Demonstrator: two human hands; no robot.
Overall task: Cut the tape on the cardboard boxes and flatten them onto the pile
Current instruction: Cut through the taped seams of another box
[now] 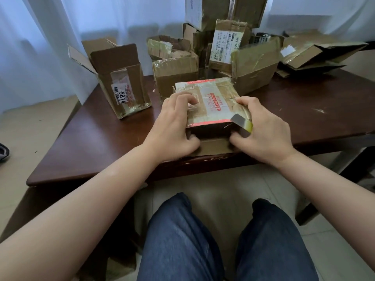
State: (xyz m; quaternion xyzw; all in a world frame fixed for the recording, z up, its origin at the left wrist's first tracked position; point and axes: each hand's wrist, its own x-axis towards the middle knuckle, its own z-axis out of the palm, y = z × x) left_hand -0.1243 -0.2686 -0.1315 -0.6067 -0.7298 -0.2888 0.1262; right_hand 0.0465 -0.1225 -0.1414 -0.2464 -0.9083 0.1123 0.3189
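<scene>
A small taped cardboard box (211,102) with a red-printed label lies near the front edge of the dark wooden table (97,138). Its near end is open, with a flap lying flat toward me. My left hand (174,124) grips the box's left side, fingers curled over the top and thumb at the open end. My right hand (265,130) grips the right side and also holds a grey and yellow utility knife (242,123) against the box corner. A heap of flattened boxes (312,53) lies at the far right of the table.
An open upright box (121,82) stands at the left. Several more taped boxes (176,72) crowd the back of the table, some stacked high (225,11). White curtains hang behind. My legs in blue jeans are below the table edge. Cardboard lies on the floor at the lower left.
</scene>
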